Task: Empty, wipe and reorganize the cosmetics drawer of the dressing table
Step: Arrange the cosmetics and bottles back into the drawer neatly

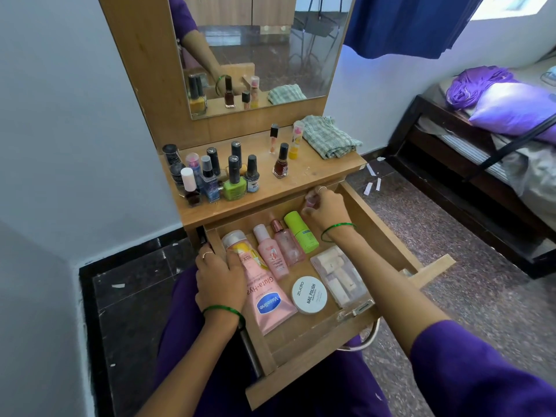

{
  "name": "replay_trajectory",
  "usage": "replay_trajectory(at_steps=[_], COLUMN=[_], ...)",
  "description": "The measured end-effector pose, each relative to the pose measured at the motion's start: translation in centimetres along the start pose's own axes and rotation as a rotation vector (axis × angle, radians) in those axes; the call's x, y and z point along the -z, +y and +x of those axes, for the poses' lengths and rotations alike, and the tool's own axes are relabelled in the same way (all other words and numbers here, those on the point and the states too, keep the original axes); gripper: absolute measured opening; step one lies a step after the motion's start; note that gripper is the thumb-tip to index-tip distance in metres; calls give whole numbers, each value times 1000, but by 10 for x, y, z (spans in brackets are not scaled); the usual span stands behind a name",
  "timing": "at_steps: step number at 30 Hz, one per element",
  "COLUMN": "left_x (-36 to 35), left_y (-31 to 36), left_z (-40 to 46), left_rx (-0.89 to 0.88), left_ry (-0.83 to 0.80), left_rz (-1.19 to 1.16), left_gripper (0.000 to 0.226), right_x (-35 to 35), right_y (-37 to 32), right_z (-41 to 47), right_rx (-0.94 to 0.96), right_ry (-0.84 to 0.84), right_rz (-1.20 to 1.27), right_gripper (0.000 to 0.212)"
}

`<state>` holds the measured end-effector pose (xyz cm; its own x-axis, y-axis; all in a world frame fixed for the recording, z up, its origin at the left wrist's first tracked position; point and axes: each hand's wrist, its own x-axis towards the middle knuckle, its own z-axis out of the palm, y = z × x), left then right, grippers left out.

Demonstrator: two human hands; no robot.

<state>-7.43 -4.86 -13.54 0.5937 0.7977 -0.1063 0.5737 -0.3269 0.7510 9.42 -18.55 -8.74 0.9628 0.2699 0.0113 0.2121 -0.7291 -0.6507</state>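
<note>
Drawer point(304, 356) of the dressing table, pulled fully out over the seated person's lap, with its front rail nearest the camera. Inside, from near to far: a pink lotion tube point(267, 299) lying lengthwise, a round white tin point(310, 294) of nail-polish remover wipes, a clear flat box point(340, 275) against the right wall, then a jar point(234, 242), two pink bottles point(282, 251) and a green bottle point(301, 233) laid side by side with caps pointing to the back.

Left hand point(221, 278) rests flat on the drawer's left wall, fingers fairly straight and touching the tube and jar; it probably steadies the drawer and grips nothing.

Right hand point(325, 206) reaches into the far right corner, fingers curled and pinching a small pinkish item point(310, 200); what it is cannot be made out.

Beyond, on the tabletop point(316, 173), a tight cluster of nail-polish bottles point(222, 173) stands upright at left, three more small bottles point(282, 155) stand apart at centre, and a folded checked cloth point(328, 136) lies at right, within reach for wiping. Small upright bottles appear to be parked above while larger items lie in the drawer; whether emptying or refilling is under way cannot be told.
</note>
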Motion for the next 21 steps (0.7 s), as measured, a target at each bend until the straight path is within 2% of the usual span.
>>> replay_trajectory(at_steps=[5,13,21], left_x=[0,0,0], left_y=[1,1,1], left_z=[-1,0,-1], left_rx=[5,4,3], left_ry=[2,5,-3], left_rz=[10,8,8], left_gripper=[38,39,39], right_x=[-6,-11,7], right_y=[-1,-2,9], right_z=[1,1,0], right_rx=[-72,-158,-94], right_ry=[51,45,66], right_rz=[44,49,120], right_gripper=[15,26,22])
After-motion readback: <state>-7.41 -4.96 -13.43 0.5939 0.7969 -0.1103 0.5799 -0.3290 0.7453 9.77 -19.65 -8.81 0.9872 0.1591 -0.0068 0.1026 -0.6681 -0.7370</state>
